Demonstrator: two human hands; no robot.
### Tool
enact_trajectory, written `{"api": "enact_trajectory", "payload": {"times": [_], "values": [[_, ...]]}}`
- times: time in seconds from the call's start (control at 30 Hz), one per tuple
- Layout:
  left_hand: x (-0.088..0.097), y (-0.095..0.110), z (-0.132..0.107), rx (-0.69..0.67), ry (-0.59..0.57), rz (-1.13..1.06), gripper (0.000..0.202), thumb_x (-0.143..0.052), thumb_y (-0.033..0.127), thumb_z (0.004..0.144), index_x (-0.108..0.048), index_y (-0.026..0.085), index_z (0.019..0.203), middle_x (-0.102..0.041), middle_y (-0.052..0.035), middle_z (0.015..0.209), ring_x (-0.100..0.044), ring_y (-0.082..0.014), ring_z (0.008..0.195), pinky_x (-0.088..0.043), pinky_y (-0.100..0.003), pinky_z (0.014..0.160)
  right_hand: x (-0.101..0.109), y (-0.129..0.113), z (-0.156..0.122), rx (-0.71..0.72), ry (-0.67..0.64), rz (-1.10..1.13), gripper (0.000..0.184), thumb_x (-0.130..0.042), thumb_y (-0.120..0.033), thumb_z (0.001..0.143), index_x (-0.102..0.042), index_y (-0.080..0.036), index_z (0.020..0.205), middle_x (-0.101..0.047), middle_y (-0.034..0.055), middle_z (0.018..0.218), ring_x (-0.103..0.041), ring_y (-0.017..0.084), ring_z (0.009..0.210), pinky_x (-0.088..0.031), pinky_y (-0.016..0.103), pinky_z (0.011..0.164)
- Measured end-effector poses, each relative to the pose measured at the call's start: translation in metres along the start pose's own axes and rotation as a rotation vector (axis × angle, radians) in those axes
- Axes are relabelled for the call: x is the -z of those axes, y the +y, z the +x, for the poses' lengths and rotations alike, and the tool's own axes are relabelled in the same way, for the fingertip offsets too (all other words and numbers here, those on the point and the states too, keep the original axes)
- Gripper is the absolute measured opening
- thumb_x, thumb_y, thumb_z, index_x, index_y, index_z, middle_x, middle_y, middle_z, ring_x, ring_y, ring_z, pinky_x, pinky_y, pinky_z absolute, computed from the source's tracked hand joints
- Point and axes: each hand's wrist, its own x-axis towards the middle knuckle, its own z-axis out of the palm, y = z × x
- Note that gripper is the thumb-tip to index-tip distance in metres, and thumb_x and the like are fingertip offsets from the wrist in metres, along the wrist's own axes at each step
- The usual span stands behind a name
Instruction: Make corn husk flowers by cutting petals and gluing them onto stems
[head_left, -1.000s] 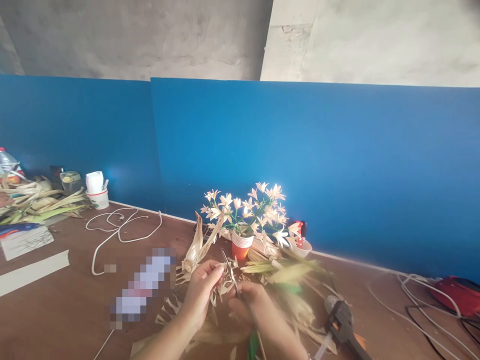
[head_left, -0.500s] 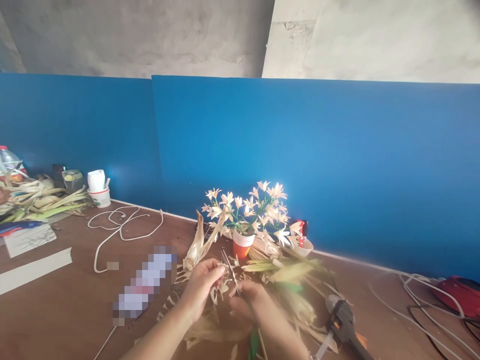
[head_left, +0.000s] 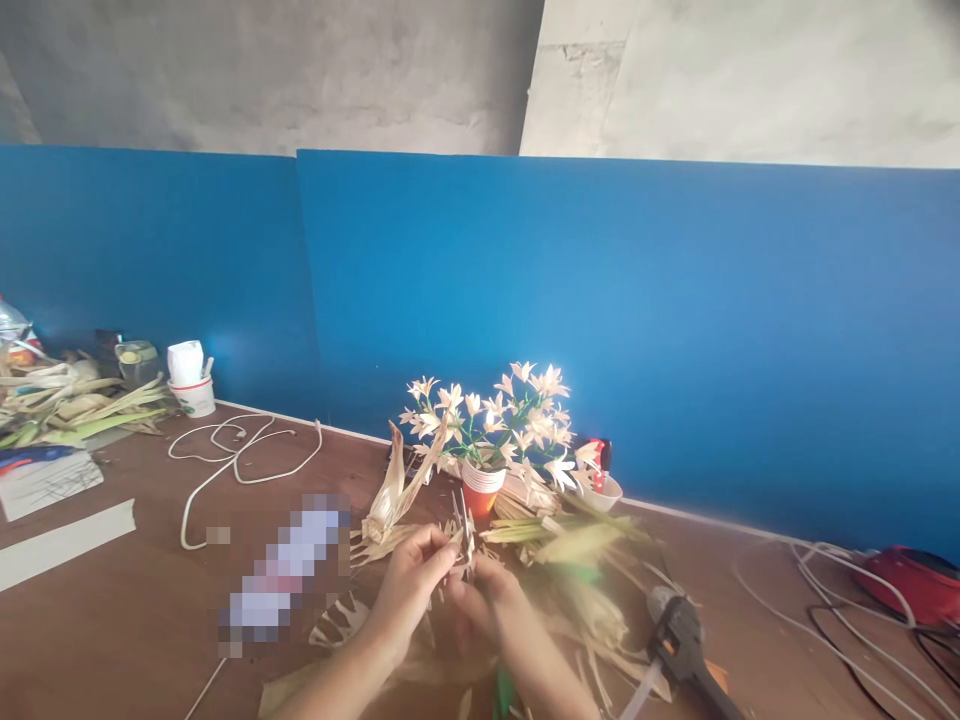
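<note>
Right now, the left hand [head_left: 414, 585] is pinching a small pale husk piece [head_left: 469, 547] between thumb and fingers, low in the middle of the scene. The right hand [head_left: 501, 595], just to its right, is curled around the handles of the scissors [head_left: 461, 515], whose slightly parted blades point away at the husk piece; its exact finger positions are blurred. Cut scraps [head_left: 341, 622] lie on the table [head_left: 165, 620] left of the wrists. Just beyond the blades stands an orange cup [head_left: 480, 498] holding pale flowers [head_left: 541, 425] on green stems, with a dry husk [head_left: 385, 503] to its left and greenish husk leaves [head_left: 585, 545] to its right. Nearer on the right lies a black glue gun [head_left: 681, 640]. Farther left are a pixelated object [head_left: 285, 575], a looped white cable [head_left: 236, 462], a white cup [head_left: 193, 398] and a heap of husks [head_left: 82, 405]. A red item [head_left: 911, 585] sits beside cables at far right, and a blue partition [head_left: 600, 300] rises behind.
</note>
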Motion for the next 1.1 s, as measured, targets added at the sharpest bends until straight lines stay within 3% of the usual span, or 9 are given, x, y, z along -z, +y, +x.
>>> {"api": "enact_trajectory", "payload": {"times": [0.13, 0.53, 0.97, 1.1], "values": [[0.003, -0.003, 0.001, -0.039, -0.019, 0.076, 0.026, -0.064, 0.036, 0.074, -0.052, 0.019, 0.059, -0.053, 0.004, 0.054, -0.048, -0.0121, 0.056, -0.037, -0.022, 0.056, -0.001, 0.004, 0.002, 0.024, 0.014, -0.012, 0.045, -0.067, -0.06, 0.073, -0.061, -0.016, 0.079, -0.054, -0.0024, 0.057, -0.051, 0.011, 0.053, -0.038, 0.021, 0.05], [0.005, -0.003, 0.003, -0.012, -0.004, 0.024, 0.023, -0.066, 0.034, 0.073, -0.053, 0.018, 0.061, -0.056, 0.0038, 0.053, -0.047, -0.0115, 0.057, -0.038, -0.022, 0.059, 0.002, 0.01, 0.004, 0.027, 0.042, -0.048, 0.053, -0.066, -0.066, 0.069, -0.063, -0.014, 0.08, -0.054, -0.0012, 0.059, -0.048, 0.011, 0.054, -0.038, 0.02, 0.048], [0.01, -0.004, 0.009, -0.015, 0.142, -0.081, 0.022, -0.067, 0.031, 0.068, -0.053, 0.018, 0.057, -0.047, 0.0051, 0.053, -0.042, -0.0094, 0.054, -0.036, -0.019, 0.055, 0.002, 0.024, 0.008, -0.017, 0.063, -0.02, 0.045, -0.074, -0.059, 0.061, -0.062, -0.016, 0.068, -0.05, -0.0036, 0.052, -0.048, 0.012, 0.05, -0.039, 0.021, 0.046], [0.012, 0.0, 0.009, -0.005, 0.078, -0.122, 0.021, -0.066, 0.028, 0.066, -0.052, 0.018, 0.055, -0.048, 0.0047, 0.053, -0.043, -0.0089, 0.055, -0.037, -0.019, 0.056, 0.002, 0.025, 0.008, -0.026, 0.029, -0.007, 0.044, -0.073, -0.058, 0.063, -0.063, -0.016, 0.071, -0.05, -0.0035, 0.052, -0.048, 0.011, 0.049, -0.039, 0.021, 0.046]]}}
